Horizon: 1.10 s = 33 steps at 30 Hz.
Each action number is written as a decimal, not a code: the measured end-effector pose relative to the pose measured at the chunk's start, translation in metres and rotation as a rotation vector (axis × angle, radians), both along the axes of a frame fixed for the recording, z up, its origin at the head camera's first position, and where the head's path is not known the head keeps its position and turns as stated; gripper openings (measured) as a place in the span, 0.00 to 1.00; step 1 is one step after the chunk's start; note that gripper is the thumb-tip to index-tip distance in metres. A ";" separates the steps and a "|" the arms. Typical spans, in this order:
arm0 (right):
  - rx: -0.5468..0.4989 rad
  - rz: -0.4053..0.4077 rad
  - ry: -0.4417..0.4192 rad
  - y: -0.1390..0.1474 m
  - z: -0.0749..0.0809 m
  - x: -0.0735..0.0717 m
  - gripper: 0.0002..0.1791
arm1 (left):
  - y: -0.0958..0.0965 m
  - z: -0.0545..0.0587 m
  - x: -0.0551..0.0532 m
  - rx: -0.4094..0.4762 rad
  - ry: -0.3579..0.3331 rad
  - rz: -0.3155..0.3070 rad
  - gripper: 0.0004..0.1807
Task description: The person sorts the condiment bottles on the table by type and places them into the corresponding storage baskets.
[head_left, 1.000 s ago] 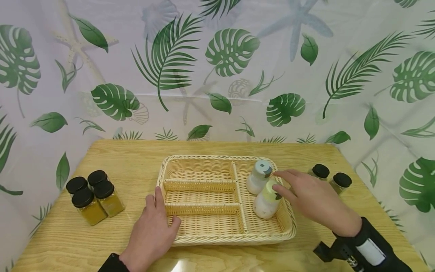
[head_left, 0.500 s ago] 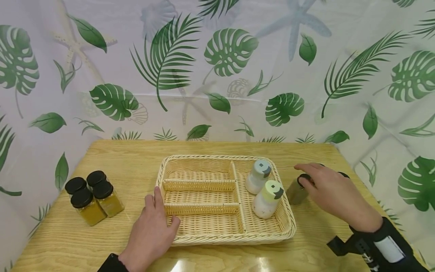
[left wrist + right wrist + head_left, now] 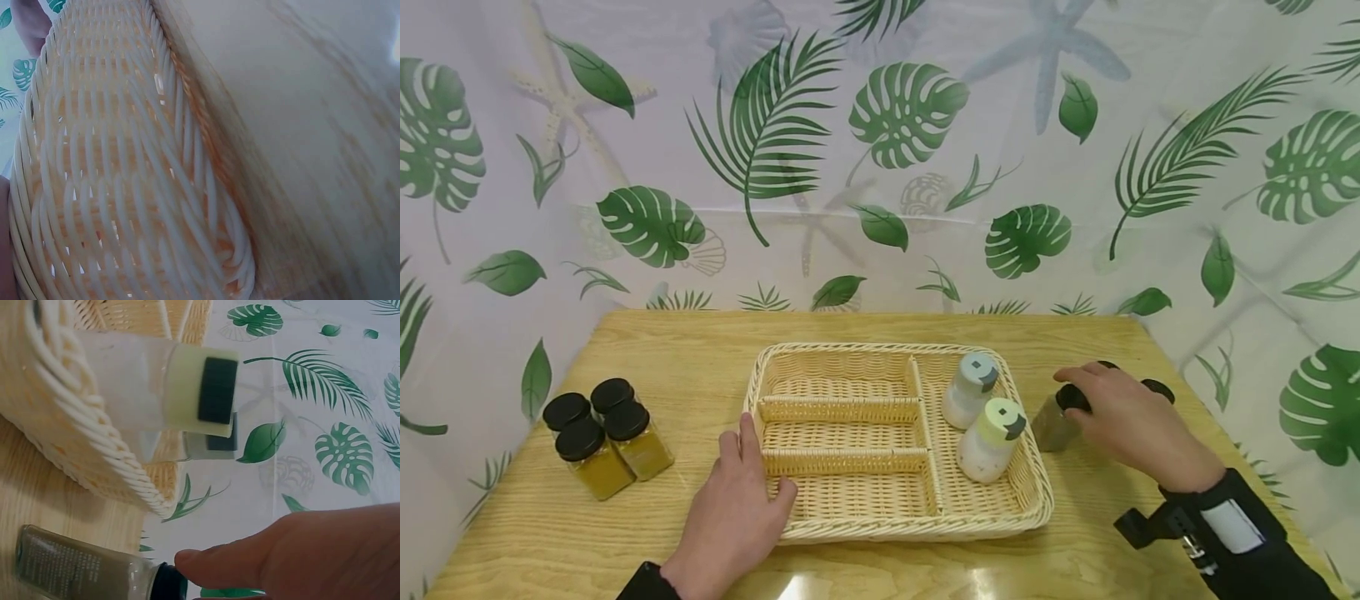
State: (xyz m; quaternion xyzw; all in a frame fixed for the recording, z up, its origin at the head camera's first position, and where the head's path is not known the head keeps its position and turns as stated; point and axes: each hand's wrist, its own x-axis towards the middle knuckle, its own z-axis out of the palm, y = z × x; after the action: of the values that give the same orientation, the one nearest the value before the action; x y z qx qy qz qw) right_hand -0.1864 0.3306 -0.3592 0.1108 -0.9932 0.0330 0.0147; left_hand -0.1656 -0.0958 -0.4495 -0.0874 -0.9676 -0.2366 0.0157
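Observation:
My left hand (image 3: 730, 508) holds the front left corner of a divided wicker basket (image 3: 880, 527), its thumb over the rim. In the left wrist view the basket's woven wall (image 3: 100, 156) fills much of the frame. Just right of the basket, my right hand (image 3: 1127, 421) pinches the black lid of a square glass spice jar (image 3: 1051, 427). The right wrist view shows the thumb against that lid, the jar (image 3: 75, 565) holding something grey-green; the other fingers are mostly hidden. Two white shakers, one with a grey-blue cap (image 3: 977, 372), one yellow-capped (image 3: 1002, 419), stand in the basket's right compartment.
Several black-lidded jars with yellow contents (image 3: 613, 450) stand close together at the table's left. Behind the right hand, a black lid (image 3: 1159, 389) and part of another show. A leaf-print cloth (image 3: 880, 167) hangs behind the wooden table (image 3: 685, 358).
My right hand has left the yellow-capped shaker and moved right to the spice jar, its fingers now at the lid. The left hand stays on the basket.

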 end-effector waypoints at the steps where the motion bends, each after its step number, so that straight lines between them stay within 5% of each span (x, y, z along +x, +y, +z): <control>1: 0.010 -0.005 -0.002 0.000 -0.002 -0.001 0.26 | 0.000 0.000 0.000 -0.001 0.000 0.001 0.49; 23: 0.054 -0.001 0.026 0.005 -0.018 -0.012 0.23 | 0.000 -0.003 -0.002 0.007 -0.007 0.012 0.50; 33: 0.025 0.017 0.045 0.002 0.000 -0.010 0.23 | 0.000 -0.003 -0.002 0.004 -0.003 0.015 0.50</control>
State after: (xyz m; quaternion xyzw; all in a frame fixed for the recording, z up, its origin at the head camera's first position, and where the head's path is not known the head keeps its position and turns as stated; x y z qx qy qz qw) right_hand -0.1963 0.3321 -0.3593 0.1201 -0.9920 0.0181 0.0355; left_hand -0.1674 -0.0963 -0.4527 -0.0796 -0.9678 -0.2383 0.0163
